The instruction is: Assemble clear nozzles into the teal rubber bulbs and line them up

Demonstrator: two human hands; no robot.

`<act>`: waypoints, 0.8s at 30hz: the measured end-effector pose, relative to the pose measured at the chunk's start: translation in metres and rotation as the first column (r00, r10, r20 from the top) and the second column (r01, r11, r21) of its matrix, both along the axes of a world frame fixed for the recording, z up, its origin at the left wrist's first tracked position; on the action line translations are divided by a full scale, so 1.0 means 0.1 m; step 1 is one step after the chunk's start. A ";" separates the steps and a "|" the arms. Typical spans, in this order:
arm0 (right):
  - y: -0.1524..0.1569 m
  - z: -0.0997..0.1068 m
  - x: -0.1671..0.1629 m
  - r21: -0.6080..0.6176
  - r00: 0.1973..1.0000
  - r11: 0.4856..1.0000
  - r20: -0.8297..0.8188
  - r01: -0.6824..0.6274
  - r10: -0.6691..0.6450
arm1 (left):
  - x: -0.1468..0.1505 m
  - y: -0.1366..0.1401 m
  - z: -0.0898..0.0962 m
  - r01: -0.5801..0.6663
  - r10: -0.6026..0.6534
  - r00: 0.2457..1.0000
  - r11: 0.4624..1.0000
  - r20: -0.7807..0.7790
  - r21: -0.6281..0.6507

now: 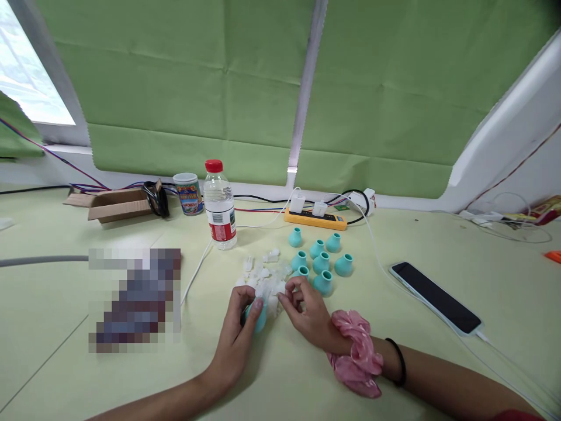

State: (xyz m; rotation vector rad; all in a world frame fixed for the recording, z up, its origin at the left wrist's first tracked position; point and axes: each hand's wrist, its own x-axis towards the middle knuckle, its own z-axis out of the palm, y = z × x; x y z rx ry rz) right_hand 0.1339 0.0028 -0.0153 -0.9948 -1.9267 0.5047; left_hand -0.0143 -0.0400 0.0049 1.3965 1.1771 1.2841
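My left hand (240, 318) is closed around a teal funnel-shaped cup (262, 320), thumb on its near side; the fingers partly cover it. My right hand (307, 307) is pinched at a small translucent white piece (279, 287), its wrist wearing a pink scrunchie. Just beyond both hands lies a loose heap of translucent white plastic pieces (265, 273). Several more teal cups stand narrow end up to the right of the heap, among them a near one (323, 285) beside my right hand and a far one (295, 238).
A red-capped bottle (220, 207) stands behind the heap, with a printed can (188, 196) and an open cardboard box (120, 206) to its left. Farther back is a yellow power strip (315, 220) with cables. A phone (436, 297) on a white cord lies right; a blurred patch covers something left.
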 end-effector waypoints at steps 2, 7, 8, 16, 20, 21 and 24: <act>-0.01 0.02 0.00 0.043 0.998 0.997 -0.024 -0.061 0.062 | 0.01 0.00 0.00 -0.040 0.039 0.998 0.999 0.049 0.011; -0.08 0.10 0.01 0.054 0.982 0.982 -0.047 -0.178 0.181 | 0.00 -0.03 -0.02 -0.024 0.019 0.993 0.999 0.114 0.040; -0.10 0.11 0.02 0.045 0.979 0.979 -0.034 -0.199 0.200 | 0.00 -0.04 -0.03 -0.006 0.000 0.994 0.999 0.113 0.050; -0.18 0.14 0.00 0.036 0.963 0.969 0.130 -0.244 0.238 | 0.03 -0.10 -0.07 0.094 -0.122 0.977 0.982 0.175 0.163; -0.19 0.16 -0.01 0.026 0.962 0.967 0.107 -0.255 0.251 | 0.05 -0.09 -0.07 0.111 -0.140 0.970 0.982 0.201 0.152; -0.20 0.17 -0.01 0.025 0.961 0.964 0.097 -0.263 0.259 | 0.05 -0.10 -0.08 0.121 -0.153 0.965 0.980 0.211 0.159; -0.23 0.20 -0.02 0.011 0.962 0.964 0.066 -0.266 0.265 | 0.05 -0.11 -0.11 0.136 -0.173 0.958 0.976 0.231 0.168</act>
